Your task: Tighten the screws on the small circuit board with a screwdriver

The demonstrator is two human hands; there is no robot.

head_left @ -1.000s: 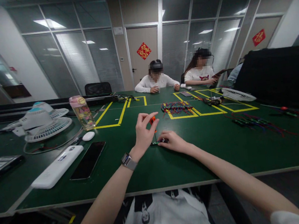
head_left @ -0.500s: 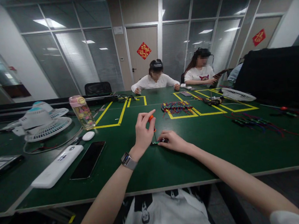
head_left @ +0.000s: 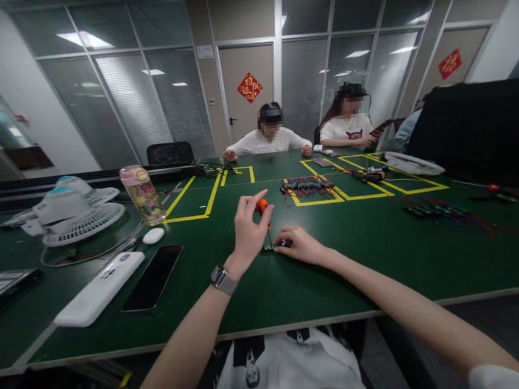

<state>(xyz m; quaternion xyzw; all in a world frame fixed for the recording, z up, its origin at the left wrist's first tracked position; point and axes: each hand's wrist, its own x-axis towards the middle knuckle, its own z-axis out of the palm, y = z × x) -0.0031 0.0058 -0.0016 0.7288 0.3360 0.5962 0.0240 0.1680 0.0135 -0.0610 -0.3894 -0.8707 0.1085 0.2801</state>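
Note:
My left hand (head_left: 249,229) is closed around the orange handle of a small screwdriver (head_left: 263,209), held upright with its tip down on a small dark part (head_left: 274,246) on the green table (head_left: 296,277). My right hand (head_left: 299,245) lies beside it, fingers pinching and pressing that small part against the table. A watch sits on my left wrist.
A black phone (head_left: 153,278), a white power bank (head_left: 100,288), a white mouse (head_left: 153,236), a pink-lidded bottle (head_left: 141,195) and small fans (head_left: 73,211) lie to the left. Coloured wire bundles (head_left: 305,186) lie ahead and at the right (head_left: 442,211). Two people sit across the table.
My left fingers have shifted slightly on the screwdriver handle, the forefinger stretching out over it. The far person in white moved a hand outward. My right hand has stayed put.

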